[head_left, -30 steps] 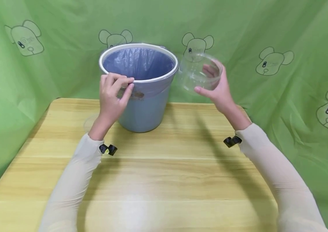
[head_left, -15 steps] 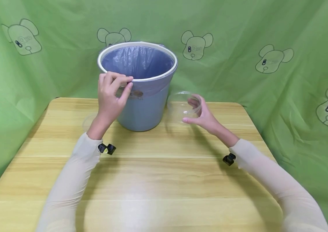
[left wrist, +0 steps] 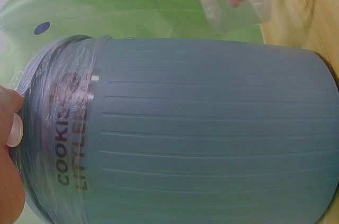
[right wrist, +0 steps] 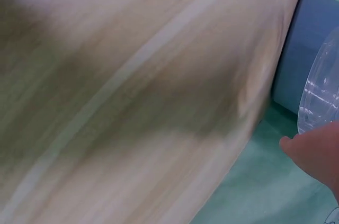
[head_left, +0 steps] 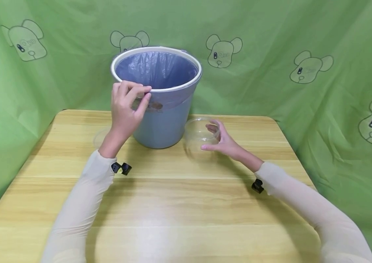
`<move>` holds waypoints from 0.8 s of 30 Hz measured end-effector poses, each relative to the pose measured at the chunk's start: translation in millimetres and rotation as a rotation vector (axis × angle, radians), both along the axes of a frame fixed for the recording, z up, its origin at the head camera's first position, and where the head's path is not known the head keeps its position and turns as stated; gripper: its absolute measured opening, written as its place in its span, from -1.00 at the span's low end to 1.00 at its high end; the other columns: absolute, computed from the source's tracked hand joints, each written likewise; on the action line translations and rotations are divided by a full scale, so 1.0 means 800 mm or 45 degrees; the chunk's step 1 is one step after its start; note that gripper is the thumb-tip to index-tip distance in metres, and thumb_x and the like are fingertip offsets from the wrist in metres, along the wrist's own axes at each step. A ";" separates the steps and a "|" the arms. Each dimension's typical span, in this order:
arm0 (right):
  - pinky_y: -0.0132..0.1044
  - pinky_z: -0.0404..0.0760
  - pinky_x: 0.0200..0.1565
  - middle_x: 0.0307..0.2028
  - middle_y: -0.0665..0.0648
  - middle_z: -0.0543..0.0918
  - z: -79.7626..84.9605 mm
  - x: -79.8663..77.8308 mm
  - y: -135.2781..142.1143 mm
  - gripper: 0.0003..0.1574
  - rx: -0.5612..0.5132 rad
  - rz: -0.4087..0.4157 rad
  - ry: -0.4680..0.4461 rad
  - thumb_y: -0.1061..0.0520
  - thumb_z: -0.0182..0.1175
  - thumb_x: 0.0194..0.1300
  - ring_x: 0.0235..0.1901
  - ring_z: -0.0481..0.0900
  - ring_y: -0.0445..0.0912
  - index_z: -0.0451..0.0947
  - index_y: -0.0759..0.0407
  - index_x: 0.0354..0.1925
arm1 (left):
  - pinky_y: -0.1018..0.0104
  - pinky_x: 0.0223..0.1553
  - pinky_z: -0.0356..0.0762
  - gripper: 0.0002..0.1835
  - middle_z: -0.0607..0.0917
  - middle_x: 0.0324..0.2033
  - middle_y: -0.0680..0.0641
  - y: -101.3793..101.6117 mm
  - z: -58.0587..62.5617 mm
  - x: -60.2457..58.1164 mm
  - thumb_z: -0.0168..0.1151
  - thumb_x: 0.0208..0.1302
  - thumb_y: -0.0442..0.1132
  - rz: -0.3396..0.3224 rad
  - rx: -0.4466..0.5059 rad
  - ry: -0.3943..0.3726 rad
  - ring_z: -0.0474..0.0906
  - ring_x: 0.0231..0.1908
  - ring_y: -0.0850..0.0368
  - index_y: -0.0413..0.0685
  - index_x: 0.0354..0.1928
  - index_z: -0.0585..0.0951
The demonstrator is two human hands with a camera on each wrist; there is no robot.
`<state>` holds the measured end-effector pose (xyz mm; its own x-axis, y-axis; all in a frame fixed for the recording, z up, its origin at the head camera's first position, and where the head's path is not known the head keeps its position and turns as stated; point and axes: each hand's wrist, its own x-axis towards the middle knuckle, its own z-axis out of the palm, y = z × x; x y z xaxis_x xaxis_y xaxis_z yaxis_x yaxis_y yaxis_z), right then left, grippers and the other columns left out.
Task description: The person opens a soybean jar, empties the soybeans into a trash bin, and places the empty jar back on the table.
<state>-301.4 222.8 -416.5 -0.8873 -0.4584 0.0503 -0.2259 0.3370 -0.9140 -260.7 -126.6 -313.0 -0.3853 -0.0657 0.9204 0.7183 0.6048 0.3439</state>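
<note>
At the near rim of a blue-grey trash bin (head_left: pixel 163 124), my left hand (head_left: pixel 125 106) pinches the edge between thumb and fingers. The bin stands upright on the table, with a blue plastic liner (head_left: pixel 156 69) folded over its rim. My right hand (head_left: pixel 225 142) holds a clear round plastic container (head_left: pixel 202 128) by its right side, thumb in front and fingers behind. The container is upright with its mouth up, low beside the bin's right side; I cannot tell whether its base touches the table. In the right wrist view the thumb (right wrist: pixel 312 152) lies against the container wall (right wrist: pixel 320 91).
A clear round disc, perhaps a lid (head_left: pixel 99 138), lies on the table left of the bin, partly hidden by the left wrist. The wooden table (head_left: pixel 179 204) ends at a green curtain (head_left: pixel 258 91) behind and at both sides.
My right hand has brought the container down and to the left, from beside the bin's rim to low by its base. The left hand stays at the rim.
</note>
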 end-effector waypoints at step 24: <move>0.26 -0.09 0.54 0.60 0.33 0.00 -0.032 0.006 -0.003 0.55 0.178 0.058 -0.056 0.08 0.60 0.02 0.61 -0.08 0.21 -0.29 0.05 0.60 | 0.29 0.05 0.18 -0.86 0.67 -0.19 -0.22 -0.002 0.002 0.000 0.35 0.32 -0.29 0.006 -0.030 0.003 0.42 -0.12 -0.19 -0.15 -0.13 0.76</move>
